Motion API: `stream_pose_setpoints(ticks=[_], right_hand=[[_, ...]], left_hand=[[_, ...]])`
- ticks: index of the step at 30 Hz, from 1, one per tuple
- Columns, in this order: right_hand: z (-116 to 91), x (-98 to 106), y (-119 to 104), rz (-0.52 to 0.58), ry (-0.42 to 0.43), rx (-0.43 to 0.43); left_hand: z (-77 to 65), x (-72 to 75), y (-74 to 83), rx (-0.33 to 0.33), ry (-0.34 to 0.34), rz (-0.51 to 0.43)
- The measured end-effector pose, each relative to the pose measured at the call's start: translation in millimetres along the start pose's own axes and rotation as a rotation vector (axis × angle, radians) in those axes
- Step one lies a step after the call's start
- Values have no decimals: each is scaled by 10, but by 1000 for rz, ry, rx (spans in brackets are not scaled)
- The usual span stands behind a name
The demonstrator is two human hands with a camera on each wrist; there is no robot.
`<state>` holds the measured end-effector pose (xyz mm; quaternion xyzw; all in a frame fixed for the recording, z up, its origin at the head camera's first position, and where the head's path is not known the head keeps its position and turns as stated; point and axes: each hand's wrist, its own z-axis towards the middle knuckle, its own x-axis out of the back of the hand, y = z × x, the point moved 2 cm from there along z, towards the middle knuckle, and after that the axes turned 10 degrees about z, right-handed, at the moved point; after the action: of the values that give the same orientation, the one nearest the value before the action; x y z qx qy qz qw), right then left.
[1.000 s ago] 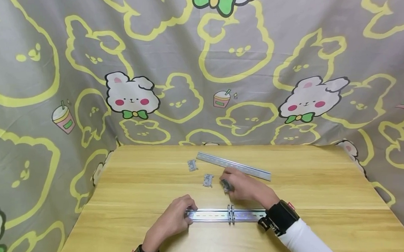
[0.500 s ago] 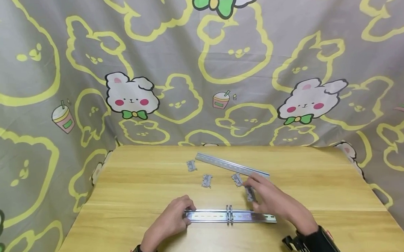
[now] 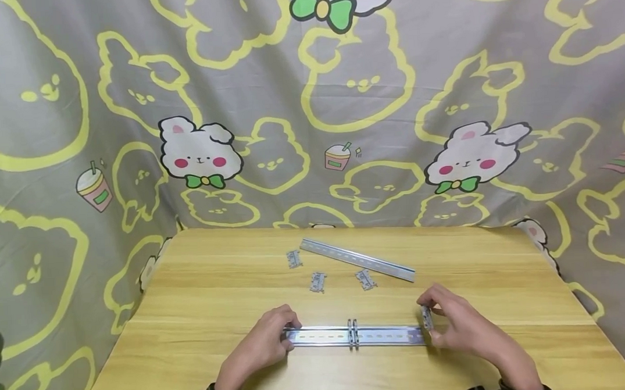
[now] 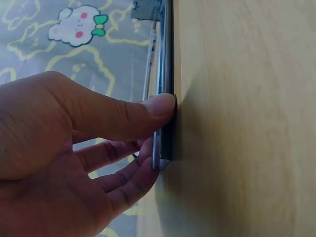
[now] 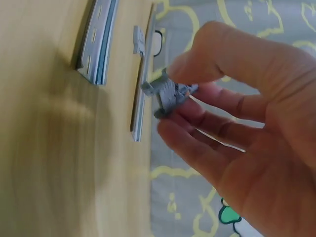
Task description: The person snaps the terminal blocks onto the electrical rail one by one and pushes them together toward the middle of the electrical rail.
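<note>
A slotted metal DIN rail (image 3: 324,336) lies across the near part of the table. My left hand (image 3: 269,340) holds its left end, with the thumb on the near edge and fingers on the far side, as the left wrist view shows (image 4: 165,64). Two thin grey clips (image 3: 353,334) stand side by side on the rail near its middle. At the rail's right end, my right hand (image 3: 467,325) pinches a grey plastic DIN-rail clip (image 5: 170,95) between thumb and fingers. In the right wrist view, this clip is apart from the rail's end (image 5: 94,54).
Behind the rail lie several loose grey clips, one at the left (image 3: 294,258), one in the middle (image 3: 318,282), one at the right (image 3: 365,280). A second DIN rail (image 3: 357,260) lies slanted beyond them. A patterned curtain (image 3: 269,162) hangs behind the wooden table (image 3: 201,281).
My right hand has moved from the loose clips rightward and nearer, carrying one clip to the rail's right end. One clip stays behind on the table. The left hand keeps its hold.
</note>
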<state>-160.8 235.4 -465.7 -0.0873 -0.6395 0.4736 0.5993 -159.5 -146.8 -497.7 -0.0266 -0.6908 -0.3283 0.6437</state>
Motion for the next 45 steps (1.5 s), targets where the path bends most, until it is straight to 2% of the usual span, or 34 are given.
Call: stream_pose_setpoints(ticks=[9, 18, 26, 45], right_hand=[[-30, -28, 129, -28, -85, -22], [8, -30, 160, 52, -133, -60], [-12, -48, 222, 206, -179, -103], [-83, -44, 286, 262, -182, -58]], left_hand=[[-66, -30, -12, 2, 2, -15], [-60, -34, -31, 9, 14, -21], [-32, -14, -7, 0, 11, -20], [21, -18, 12, -16, 5, -21]])
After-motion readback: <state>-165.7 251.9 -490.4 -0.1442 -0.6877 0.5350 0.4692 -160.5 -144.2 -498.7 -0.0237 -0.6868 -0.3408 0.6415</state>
